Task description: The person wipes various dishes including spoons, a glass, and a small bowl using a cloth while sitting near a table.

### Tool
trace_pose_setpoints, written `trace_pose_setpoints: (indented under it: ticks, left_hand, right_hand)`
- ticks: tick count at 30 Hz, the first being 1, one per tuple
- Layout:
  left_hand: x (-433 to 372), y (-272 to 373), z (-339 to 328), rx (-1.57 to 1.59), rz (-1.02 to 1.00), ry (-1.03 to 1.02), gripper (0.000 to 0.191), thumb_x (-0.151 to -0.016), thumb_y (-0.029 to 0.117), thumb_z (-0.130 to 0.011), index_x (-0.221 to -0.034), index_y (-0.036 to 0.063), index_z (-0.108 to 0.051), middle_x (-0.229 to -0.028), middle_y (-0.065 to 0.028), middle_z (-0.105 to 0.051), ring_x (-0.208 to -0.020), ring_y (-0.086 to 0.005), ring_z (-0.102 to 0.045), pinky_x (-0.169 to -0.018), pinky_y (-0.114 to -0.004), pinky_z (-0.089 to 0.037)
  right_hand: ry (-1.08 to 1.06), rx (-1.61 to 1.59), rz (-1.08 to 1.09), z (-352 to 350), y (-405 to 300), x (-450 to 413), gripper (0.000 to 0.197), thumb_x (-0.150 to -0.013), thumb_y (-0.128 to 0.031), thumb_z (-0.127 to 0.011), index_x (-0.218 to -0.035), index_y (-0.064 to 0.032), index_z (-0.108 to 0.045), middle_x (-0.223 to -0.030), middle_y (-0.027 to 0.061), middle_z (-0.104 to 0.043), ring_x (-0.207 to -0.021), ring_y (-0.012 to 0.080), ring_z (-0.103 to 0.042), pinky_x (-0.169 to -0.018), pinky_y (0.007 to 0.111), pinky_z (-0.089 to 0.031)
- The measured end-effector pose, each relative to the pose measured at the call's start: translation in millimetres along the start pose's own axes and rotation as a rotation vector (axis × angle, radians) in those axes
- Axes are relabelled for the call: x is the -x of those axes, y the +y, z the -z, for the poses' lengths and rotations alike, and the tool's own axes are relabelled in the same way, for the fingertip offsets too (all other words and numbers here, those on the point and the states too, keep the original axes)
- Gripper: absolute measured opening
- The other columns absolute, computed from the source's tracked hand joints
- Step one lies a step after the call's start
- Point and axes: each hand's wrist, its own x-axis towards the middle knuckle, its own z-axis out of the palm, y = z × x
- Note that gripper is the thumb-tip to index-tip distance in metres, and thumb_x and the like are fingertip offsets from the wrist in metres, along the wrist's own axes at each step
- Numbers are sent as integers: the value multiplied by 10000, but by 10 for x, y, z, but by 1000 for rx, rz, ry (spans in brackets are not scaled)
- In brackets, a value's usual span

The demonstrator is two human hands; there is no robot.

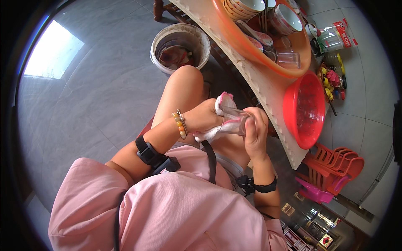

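Note:
A clear drinking glass (234, 113) lies tilted in front of my lap, its mouth facing left. My right hand (258, 135) is closed around its base end, with the thumb across the glass. At the mouth, my left hand (204, 116) holds a white cloth (209, 134) with pink edging. Part of this cloth shows through the glass wall, and another part sticks up above the rim. The cloth and glass hide my left fingertips. A bead bracelet (179, 125) circles my left wrist.
On the table (267, 97), an orange basin (251, 58) holds stacked bowls, spoons and glasses. Beside it, a red basin (290, 108) contains clear, glass-like items. A white bucket (154, 51) with refuse stands by my knee. Small plastic chairs (329, 169) are stacked beyond the table corner.

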Motion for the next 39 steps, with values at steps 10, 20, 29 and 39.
trace_pose_setpoints:
  ticks: [10,20,29,39]
  left_hand:
    - [15,19,-18,300,120,-4,230,-775,147,-623,-976,70,-542,-860,12,-565,-787,-69,-522,-691,-234,-445]
    - [-49,-108,58,-333,-260,99,195,-758,112,-609,-936,36,-586,-817,-41,-603,-746,-96,-555,-678,-248,-454]
    - [30,102,-1,419,198,-72,224,-825,112,-545,-1040,56,-524,-954,-17,-563,-834,-97,-536,-717,-235,-450]
    - [-32,-79,-6,-216,-228,125,209,-742,180,-655,-881,39,-589,-758,-15,-597,-702,-81,-538,-639,-253,-447]
  right_hand:
    - [182,354,444,52,49,-47,609,-747,-613,-472,-878,-19,-520,-599,79,-516,-490,219,-516,-469,298,-425]
    - [-117,-349,-395,-73,366,127,599,-866,-552,-248,-873,-12,-507,-581,3,-484,-473,53,-415,-393,192,-283]
    - [307,382,470,-43,193,-20,619,-775,-603,-419,-876,-3,-531,-681,93,-570,-643,247,-571,-568,307,-448]
    - [-261,-185,-324,60,149,-3,646,-829,-593,-322,-931,4,-549,-665,60,-556,-520,120,-527,-428,208,-380]
